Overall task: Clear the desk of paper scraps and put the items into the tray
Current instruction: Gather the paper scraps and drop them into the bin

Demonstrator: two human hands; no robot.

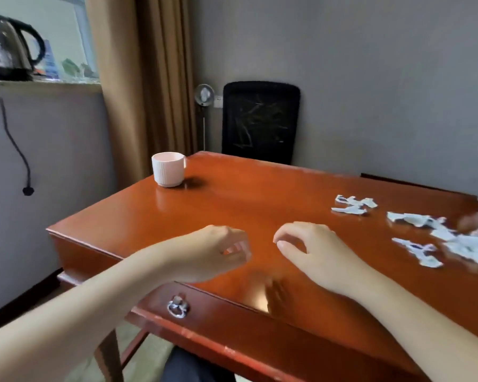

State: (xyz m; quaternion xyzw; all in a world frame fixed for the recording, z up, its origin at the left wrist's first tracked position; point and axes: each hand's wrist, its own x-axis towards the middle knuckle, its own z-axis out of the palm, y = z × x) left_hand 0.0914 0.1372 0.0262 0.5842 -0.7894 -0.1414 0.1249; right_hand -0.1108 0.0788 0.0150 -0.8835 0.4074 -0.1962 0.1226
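Scraps (410, 219) litter the red desk (232, 210) by grey wall (370, 78); left hand (221, 250), right hand (312, 249) hover, grip slack.

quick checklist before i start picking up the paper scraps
1. Left hand free: ok, fingers loosely curled, holding nothing.
2. Right hand free: ok, hovering over the desk, holding nothing.
3. Paper scraps located: ok, scattered on the desk's right side, beyond the right hand.
4. Whole pile in view: cannot tell, it runs off the picture's right edge.
5. Tray ready: not ok, no tray shows in this view.
6. Cup out of the way: ok, upright at the far left corner, well apart from the scraps.
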